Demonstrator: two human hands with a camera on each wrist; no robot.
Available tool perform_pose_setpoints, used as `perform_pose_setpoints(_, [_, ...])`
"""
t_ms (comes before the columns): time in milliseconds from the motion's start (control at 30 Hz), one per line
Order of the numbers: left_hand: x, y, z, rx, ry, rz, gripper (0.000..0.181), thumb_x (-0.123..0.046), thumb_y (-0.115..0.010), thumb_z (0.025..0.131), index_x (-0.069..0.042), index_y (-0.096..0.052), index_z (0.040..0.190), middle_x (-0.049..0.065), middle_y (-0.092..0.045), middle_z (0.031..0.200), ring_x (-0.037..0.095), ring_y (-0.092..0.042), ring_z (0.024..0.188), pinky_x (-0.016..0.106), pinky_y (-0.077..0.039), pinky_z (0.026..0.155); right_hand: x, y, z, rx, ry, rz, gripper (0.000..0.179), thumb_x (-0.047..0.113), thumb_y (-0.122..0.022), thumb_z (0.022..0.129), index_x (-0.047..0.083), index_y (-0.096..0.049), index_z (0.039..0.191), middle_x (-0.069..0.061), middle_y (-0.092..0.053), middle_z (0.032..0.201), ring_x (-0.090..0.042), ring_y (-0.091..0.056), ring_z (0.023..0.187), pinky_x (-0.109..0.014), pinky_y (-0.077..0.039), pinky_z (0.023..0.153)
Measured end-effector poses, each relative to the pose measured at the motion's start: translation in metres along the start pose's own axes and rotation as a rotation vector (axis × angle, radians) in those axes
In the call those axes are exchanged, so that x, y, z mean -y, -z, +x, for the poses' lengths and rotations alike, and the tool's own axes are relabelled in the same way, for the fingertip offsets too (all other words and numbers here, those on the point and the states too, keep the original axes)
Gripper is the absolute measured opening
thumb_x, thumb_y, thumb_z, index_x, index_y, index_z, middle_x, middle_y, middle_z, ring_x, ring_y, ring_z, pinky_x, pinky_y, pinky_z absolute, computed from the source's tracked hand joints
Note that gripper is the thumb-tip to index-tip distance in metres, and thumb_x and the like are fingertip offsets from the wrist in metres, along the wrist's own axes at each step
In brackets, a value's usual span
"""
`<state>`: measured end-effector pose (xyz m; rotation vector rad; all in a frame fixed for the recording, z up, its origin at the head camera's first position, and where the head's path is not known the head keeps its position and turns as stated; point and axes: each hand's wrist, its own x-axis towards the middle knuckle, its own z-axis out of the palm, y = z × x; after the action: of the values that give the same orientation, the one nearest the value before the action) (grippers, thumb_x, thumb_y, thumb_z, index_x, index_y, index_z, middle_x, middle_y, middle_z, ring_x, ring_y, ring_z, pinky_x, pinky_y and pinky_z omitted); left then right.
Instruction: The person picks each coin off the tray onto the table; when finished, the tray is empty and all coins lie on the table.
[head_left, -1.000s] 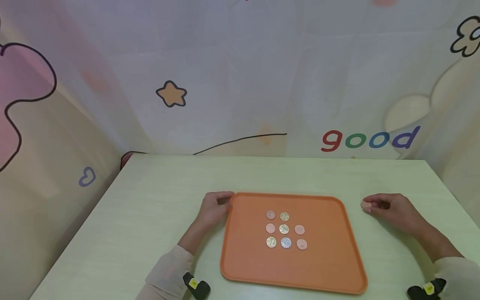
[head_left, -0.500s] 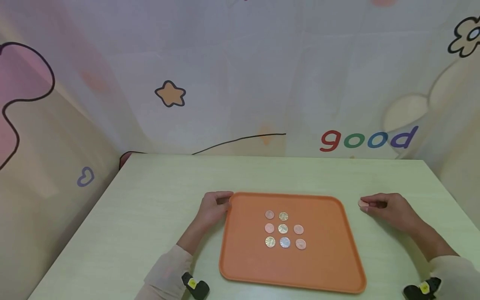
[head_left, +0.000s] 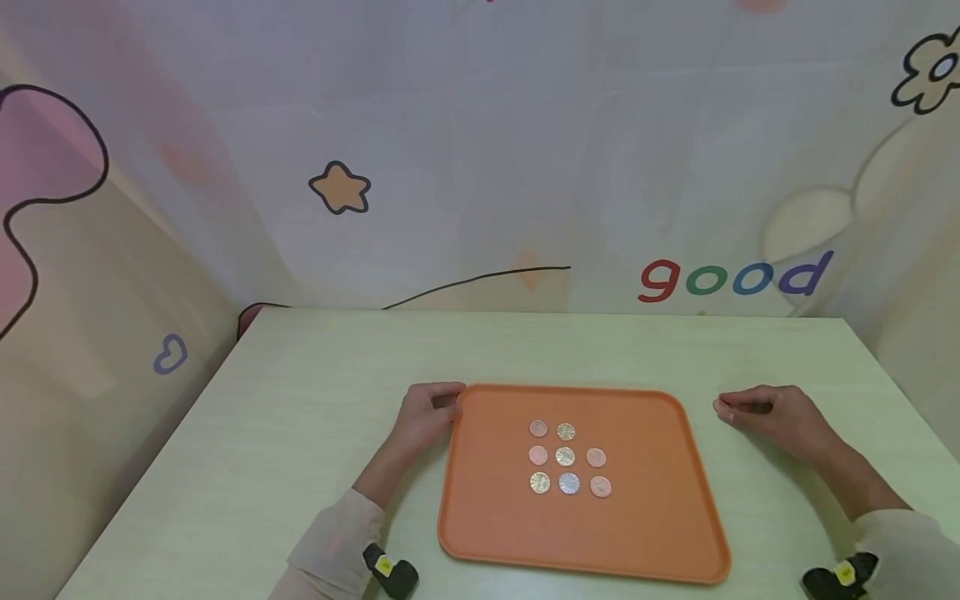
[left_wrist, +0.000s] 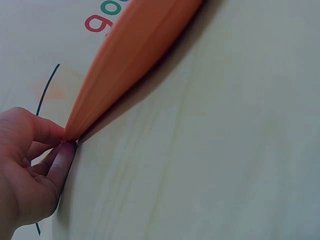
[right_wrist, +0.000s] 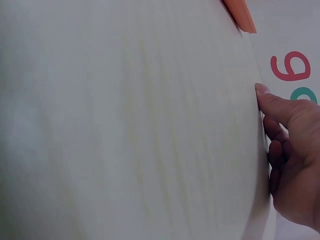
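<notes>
My left hand [head_left: 422, 417] pinches the far left corner of the orange tray [head_left: 645, 525], thumb and forefinger meeting at its rim in the left wrist view. On the tray lie several small, shiny coin-like discs in rows: pink ones such as the pink disc [head_left: 601, 487], gold ones such as the gold disc [head_left: 566, 457], and a bluish disc [head_left: 569, 483] at the front. To the right of the tray, my right hand [head_left: 780, 419] is low over the table, its fingertips pinching another pink disc [head_left: 721, 406], mostly covered by the fingers. In the right wrist view that disc is hidden.
The pale table [head_left: 337, 358] runs back to a printed cloth backdrop [head_left: 480, 167] with coloured letters. A black strap device [head_left: 393, 573] sits on the left sleeve, and another black device [head_left: 840, 577] on the right one.
My right hand has shifted slightly left, still holding the pink disc, which shows less between the fingers now. The left hand stays at the tray corner; the discs on the tray keep their layout.
</notes>
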<state>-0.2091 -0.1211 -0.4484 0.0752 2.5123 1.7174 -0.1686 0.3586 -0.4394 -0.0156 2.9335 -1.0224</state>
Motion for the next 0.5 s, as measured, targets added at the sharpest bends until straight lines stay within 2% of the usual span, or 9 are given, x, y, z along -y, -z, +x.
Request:
perform_pose_setpoints(267, [-0.0001, 0.0009, 0.0005, -0.008, -0.014, 0.020, 0.037, 0.008, -0.060, 0.085, 0.006, -0.072, 0.120, 0.023, -0.073, 0.118, 0.028, -0.070, 0.104, 0.025, -0.057, 0.079, -0.0006, 0.0006, 0.0008, 0.010, 0.010, -0.010, 0.050, 0.036, -0.072, 0.095, -0.004, -0.070, 0.123, -0.024, -0.074, 0.115, 0.022, -0.047, 0.080, -0.010, -0.047, 0.069])
perform_pose_setpoints(500, [0.0019, 0.0005, 0.0011, -0.009, -0.023, 0.027, 0.037, 0.008, -0.060, 0.084, 0.007, -0.072, 0.120, 0.024, -0.073, 0.118, 0.029, -0.070, 0.104, 0.022, -0.055, 0.079, 0.0074, 0.0019, 0.0013, 0.029, 0.036, -0.062, 0.048, 0.035, -0.071, 0.095, -0.005, -0.070, 0.122, -0.020, -0.075, 0.109, 0.016, -0.047, 0.078, -0.014, -0.048, 0.067])
